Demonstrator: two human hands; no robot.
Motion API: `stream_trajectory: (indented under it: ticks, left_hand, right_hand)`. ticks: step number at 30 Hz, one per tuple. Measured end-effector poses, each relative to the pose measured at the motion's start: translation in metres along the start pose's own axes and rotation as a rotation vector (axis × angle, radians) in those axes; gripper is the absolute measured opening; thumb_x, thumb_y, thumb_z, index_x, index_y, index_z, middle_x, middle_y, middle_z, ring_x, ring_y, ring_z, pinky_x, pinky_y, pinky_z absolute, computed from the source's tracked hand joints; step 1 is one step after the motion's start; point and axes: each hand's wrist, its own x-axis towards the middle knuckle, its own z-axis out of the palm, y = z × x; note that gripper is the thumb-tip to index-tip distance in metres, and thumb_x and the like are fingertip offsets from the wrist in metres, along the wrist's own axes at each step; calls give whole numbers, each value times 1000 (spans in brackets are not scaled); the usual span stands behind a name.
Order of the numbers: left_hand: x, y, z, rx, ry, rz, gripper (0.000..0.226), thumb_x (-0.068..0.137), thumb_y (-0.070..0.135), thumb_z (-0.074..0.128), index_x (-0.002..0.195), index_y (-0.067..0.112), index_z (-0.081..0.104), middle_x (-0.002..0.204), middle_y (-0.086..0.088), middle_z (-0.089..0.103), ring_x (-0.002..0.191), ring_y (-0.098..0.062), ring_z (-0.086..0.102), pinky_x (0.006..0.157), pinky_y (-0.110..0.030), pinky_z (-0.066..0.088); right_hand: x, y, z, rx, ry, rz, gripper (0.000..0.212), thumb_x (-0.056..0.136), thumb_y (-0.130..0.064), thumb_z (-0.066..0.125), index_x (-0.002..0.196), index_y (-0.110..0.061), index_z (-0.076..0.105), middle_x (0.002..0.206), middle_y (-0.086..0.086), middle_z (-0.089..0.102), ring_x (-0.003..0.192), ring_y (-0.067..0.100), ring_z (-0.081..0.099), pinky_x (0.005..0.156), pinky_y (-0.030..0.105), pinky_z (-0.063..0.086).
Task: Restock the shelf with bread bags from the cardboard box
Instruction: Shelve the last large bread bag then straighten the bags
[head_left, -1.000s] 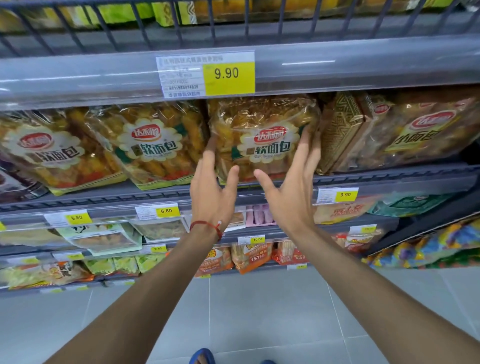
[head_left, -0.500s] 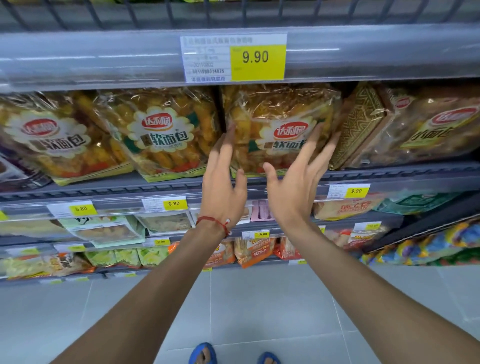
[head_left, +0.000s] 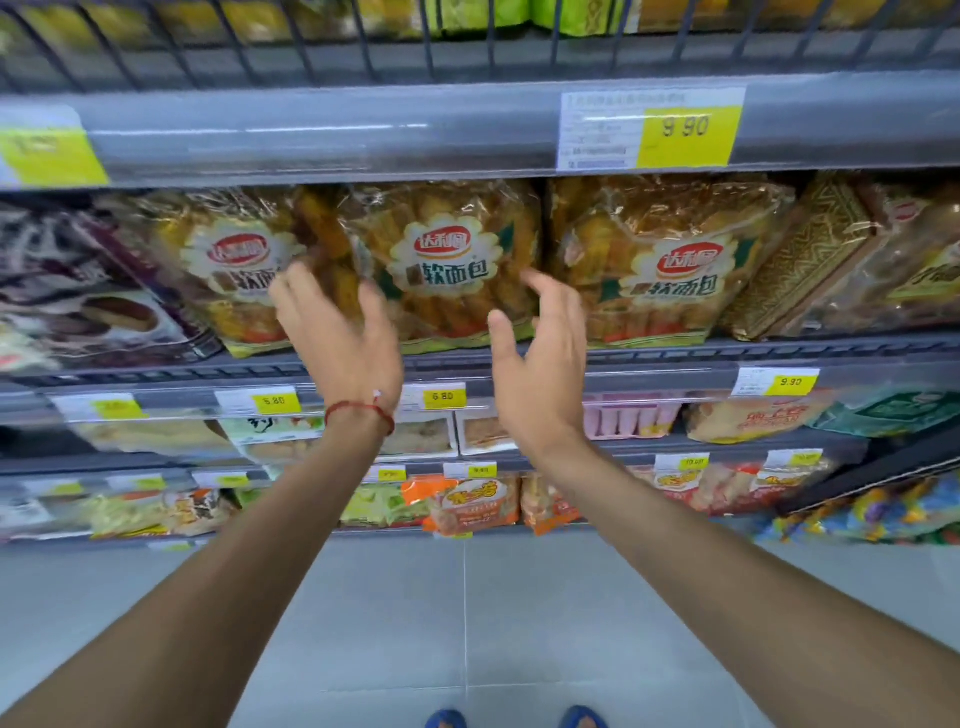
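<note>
Three clear bread bags with red-and-white labels stand side by side on the grey shelf (head_left: 675, 358): a left bag (head_left: 228, 260), a middle bag (head_left: 447, 260) and a right bag (head_left: 670, 270). My left hand (head_left: 343, 338), with a red cord at the wrist, is raised before the gap between the left and middle bags, fingers apart. My right hand (head_left: 545, 358) hovers open in front of the middle bag's right lower corner. Neither hand holds anything. The cardboard box is out of view.
A dark purple package (head_left: 78, 291) sits left of the bread bags, gold-patterned packs (head_left: 810, 260) to the right. The upper shelf edge carries a 9.90 price tag (head_left: 654, 130). Lower shelves hold trays and snack bags. Grey floor tiles and my blue sandals (head_left: 514, 719) lie below.
The view and both hands have shifted left, from the right bread bag to the middle one. Both hands have come off the right bag and hang open.
</note>
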Motion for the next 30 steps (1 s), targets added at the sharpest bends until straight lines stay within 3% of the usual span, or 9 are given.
stream_trajectory:
  ticks: [3, 6, 10, 15, 18, 21, 26, 30]
  left_hand:
    - [30, -1, -4, -80, -25, -44, 44, 93, 21, 53, 130, -3, 50, 131, -22, 55, 123, -36, 50, 105, -37, 36]
    - [45, 2, -3, -130, -52, 21, 31, 99, 23, 52, 127, 12, 61, 122, -9, 67, 108, -24, 60, 88, -18, 39]
    - [47, 5, -2, -205, -65, 8, 25, 100, 21, 55, 119, 11, 67, 107, 0, 67, 94, -10, 54, 71, -2, 31]
    - [47, -1, 1, -262, -58, 10, 20, 95, 24, 63, 110, 13, 70, 94, 10, 67, 90, -6, 60, 76, -6, 38]
    - [53, -6, 2, -280, -45, -6, 15, 93, 24, 65, 102, 14, 72, 90, 11, 70, 91, -10, 65, 88, -20, 48]
    - [58, -10, 2, -316, -36, -38, 7, 93, 21, 64, 90, 15, 67, 86, 2, 70, 88, -19, 66, 87, -35, 52]
    - [58, -1, 5, -334, 7, -65, 8, 94, 18, 62, 86, 18, 61, 80, 5, 62, 84, -18, 61, 77, -30, 50]
    - [50, -3, 6, -362, -4, -66, 3, 97, 18, 57, 94, 18, 58, 86, 3, 62, 83, -14, 60, 77, -26, 47]
  right_hand:
    - [24, -14, 6, -37, -8, 36, 48, 105, -29, 54, 149, -15, 44, 128, 10, 53, 125, 28, 46, 98, 28, 32]
    - [45, -22, 10, -54, 58, 40, 52, 104, -33, 56, 153, -20, 41, 142, 8, 52, 123, 26, 51, 100, 34, 38]
    - [54, -23, 18, 12, 152, 68, 50, 103, -29, 59, 150, -21, 42, 146, 5, 51, 122, 22, 56, 95, 32, 43]
    - [58, -26, 18, -68, 201, 72, 27, 102, -29, 61, 128, -27, 61, 129, -1, 59, 97, 13, 52, 79, 26, 37]
    - [58, -26, 19, -63, 282, 97, 8, 99, -28, 65, 105, -32, 68, 114, -6, 69, 93, 17, 63, 78, 35, 49]
    - [59, -26, 17, -62, 304, 146, 7, 98, -26, 66, 95, -32, 69, 103, -9, 75, 96, 21, 67, 82, 40, 53]
    - [64, -29, 20, -54, 364, 187, 5, 95, -31, 69, 94, -32, 74, 95, -11, 76, 94, 21, 68, 76, 33, 47]
    - [69, -30, 23, 99, 409, 184, 22, 83, -16, 81, 81, -33, 67, 75, -15, 70, 79, 16, 70, 75, 45, 58]
